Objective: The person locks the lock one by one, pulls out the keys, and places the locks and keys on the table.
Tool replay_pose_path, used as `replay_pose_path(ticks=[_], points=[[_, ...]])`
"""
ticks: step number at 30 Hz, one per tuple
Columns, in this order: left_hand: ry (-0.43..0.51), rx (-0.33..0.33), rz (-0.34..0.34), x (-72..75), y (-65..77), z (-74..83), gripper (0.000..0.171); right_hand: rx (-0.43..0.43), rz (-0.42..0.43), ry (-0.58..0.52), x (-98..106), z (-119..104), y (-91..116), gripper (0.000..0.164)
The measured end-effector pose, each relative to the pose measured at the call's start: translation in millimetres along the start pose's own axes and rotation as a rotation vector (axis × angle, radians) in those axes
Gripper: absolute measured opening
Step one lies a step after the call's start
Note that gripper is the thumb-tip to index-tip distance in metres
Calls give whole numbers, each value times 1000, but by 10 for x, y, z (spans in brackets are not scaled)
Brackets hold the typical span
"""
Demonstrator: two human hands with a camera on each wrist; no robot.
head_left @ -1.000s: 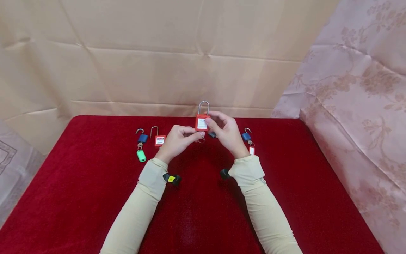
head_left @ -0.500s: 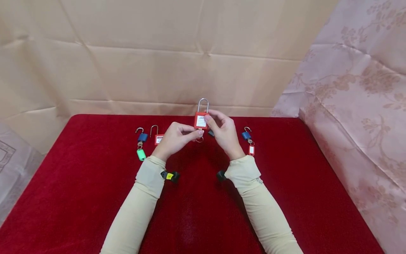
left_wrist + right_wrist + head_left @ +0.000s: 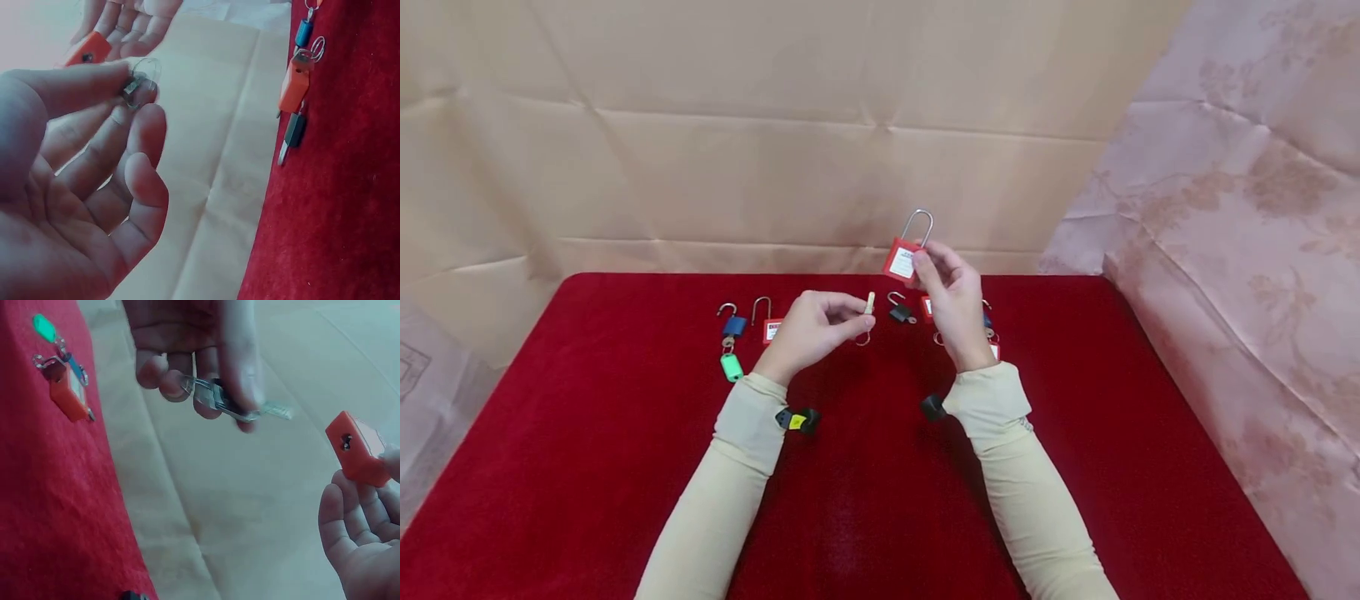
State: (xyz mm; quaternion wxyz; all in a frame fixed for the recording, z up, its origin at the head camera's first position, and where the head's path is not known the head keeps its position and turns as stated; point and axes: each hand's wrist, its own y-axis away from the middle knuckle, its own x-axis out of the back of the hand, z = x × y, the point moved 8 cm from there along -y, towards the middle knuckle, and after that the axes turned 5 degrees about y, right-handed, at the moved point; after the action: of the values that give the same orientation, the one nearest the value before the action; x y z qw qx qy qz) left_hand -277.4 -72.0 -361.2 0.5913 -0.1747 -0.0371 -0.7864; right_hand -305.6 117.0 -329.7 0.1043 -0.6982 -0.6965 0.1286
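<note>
Between thumb and fingers my right hand (image 3: 955, 292) holds a red padlock (image 3: 902, 260) up above the table's far edge, tilted, its long silver shackle pointing up. The bare keyhole in its underside shows in the right wrist view. To the left, my left hand (image 3: 812, 331) pinches a key (image 3: 870, 302) by its head, blade upward, with a wire ring (image 3: 863, 338) hanging below the fingers. A gap separates key and padlock. Behind the left hand, another red padlock (image 3: 772, 330) is partly hidden. A small dark padlock (image 3: 901, 313) with a key in it lies between the hands.
On the red-covered table (image 3: 850, 500), a blue padlock (image 3: 734, 326) with a green tag (image 3: 732, 367) lies at left. Partly behind my right hand are another red padlock (image 3: 927, 309) and a blue padlock (image 3: 987, 320) with a red tag. Beige cloth (image 3: 737, 125) hangs behind.
The key has come out of the held red padlock. My right hand has moved the padlock up and right, tilting it, while the left hand keeps the key, slightly left of before.
</note>
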Motion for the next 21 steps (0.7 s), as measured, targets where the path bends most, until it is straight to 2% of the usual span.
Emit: replay_pose_path(ticks=[7,14,21], points=[[16,40,-9,-2,-1,-29,23,7,-21,-7,-48,20,-3,38],[55,53,-58,-39,6,-18,20,-13,-41,8,-65,48,-2,39],[-26,19,-79,-53,5,24,13,-25,-63,6,-101,59,-1,40]])
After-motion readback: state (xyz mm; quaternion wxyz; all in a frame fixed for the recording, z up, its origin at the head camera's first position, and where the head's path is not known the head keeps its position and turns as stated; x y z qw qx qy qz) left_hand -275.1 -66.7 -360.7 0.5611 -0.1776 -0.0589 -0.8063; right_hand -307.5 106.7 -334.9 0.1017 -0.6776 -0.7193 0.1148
